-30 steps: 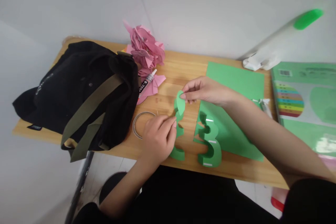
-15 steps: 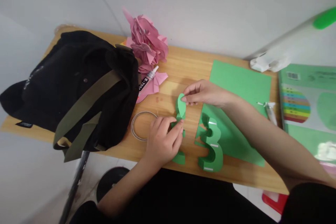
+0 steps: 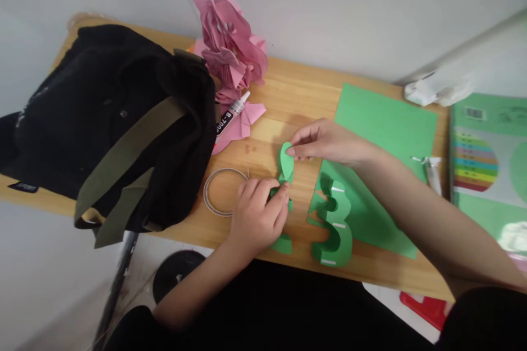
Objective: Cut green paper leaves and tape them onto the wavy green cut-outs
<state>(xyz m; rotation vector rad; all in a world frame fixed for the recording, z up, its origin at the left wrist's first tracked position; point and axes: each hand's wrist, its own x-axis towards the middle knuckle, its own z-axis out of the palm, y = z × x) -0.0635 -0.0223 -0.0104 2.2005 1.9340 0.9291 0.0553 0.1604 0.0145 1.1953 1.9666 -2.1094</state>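
A green cut-paper shape [image 3: 286, 161] stands partly hidden under my left hand; its lower end [image 3: 282, 243] shows below the fingers. My left hand [image 3: 260, 216] is wrapped over its middle, thumb and fingers closed on it. With thumb and forefinger my right hand [image 3: 319, 143] pinches the rounded top end. To the right stands a green three-dimensional paper 3 [image 3: 343, 241] with short white strips on its upper face. It overlaps the edge of a green paper sheet [image 3: 385, 120]. Left of my left hand lies a roll of tape [image 3: 206, 196], flat on the table.
A black backpack [image 3: 135, 82] with olive straps fills the table's left side. Pink paper flowers [image 3: 234, 38] and a glue tube [image 3: 231, 115] lie beside it. On the right are a small white tube [image 3: 433, 176], crumpled white tissue [image 3: 432, 89] and a green paper pack [image 3: 473, 148].
The camera view has shifted slightly. Both hands keep nearly the same hold on the green paper shape, whose top looks a little more upright.
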